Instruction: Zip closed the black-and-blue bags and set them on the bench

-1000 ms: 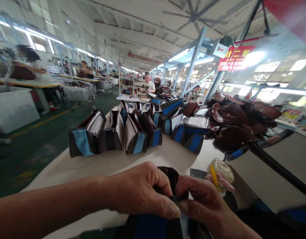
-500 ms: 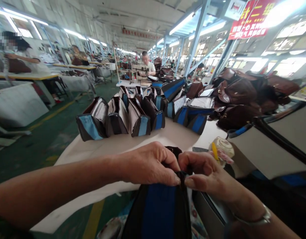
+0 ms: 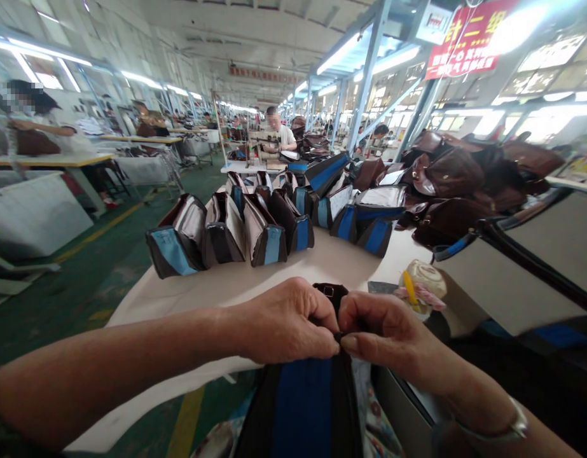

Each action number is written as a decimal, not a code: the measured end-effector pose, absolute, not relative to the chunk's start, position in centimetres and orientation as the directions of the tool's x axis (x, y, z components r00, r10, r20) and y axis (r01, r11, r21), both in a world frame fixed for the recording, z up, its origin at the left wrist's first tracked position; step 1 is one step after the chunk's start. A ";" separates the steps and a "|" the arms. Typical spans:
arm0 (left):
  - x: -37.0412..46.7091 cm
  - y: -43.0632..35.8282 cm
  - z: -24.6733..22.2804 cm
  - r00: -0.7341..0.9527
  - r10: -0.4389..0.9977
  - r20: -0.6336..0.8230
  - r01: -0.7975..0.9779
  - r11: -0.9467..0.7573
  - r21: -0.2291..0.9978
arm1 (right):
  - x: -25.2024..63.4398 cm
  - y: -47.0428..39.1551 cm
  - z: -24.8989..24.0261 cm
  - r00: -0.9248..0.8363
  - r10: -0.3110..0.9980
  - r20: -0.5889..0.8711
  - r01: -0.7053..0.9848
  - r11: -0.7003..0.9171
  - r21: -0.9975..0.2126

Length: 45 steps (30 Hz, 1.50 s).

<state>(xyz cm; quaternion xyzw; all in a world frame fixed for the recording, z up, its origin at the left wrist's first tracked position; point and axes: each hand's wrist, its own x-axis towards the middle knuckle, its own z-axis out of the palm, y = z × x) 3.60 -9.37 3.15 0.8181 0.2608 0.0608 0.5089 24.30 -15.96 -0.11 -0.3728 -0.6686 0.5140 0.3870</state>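
Your left hand and right hand are drawing closer together; fingertips are pinching the blue-striped bag at its top edge, so you're working one spot.

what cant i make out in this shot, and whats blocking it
- Head view: the pinched spot on the held bag, hidden by the left hand and right hand.
- Head view: that bag's lower end, cut off by the bottom edge.
- Head view: lettering on the far banner, too small and blurred.
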 end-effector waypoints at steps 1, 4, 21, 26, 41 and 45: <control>3.7 -9.4 3.1 0.857 0.490 -0.159 0.366 -0.362 0.857 | 24.3 -16.0 -0.2 -0.416 0.898 0.142 0.114 0.206 -0.972; 3.8 -9.3 2.9 0.860 0.492 -0.132 0.368 -0.422 0.828 | 24.2 -16.3 -0.6 -0.356 0.917 0.182 0.188 0.261 -0.947; 3.2 -8.7 2.7 0.923 0.323 -0.209 0.353 -0.490 0.797 | 25.1 -19.5 -3.0 -0.589 0.483 0.648 0.574 0.815 -0.086; 3.4 -9.4 3.1 0.949 0.299 -0.104 0.263 -0.564 0.783 | 25.9 -18.7 -2.3 -0.240 0.865 0.442 0.410 0.503 -0.761; 2.3 -8.1 4.0 0.952 0.251 -0.177 0.278 -0.457 0.845 | 25.6 -17.9 -1.5 -0.488 0.833 0.260 0.309 0.443 -0.842; 2.4 -7.4 4.2 0.962 0.217 -0.169 0.263 -0.544 0.797 | 25.5 -18.1 -0.1 -0.515 0.850 0.108 0.308 0.301 -0.902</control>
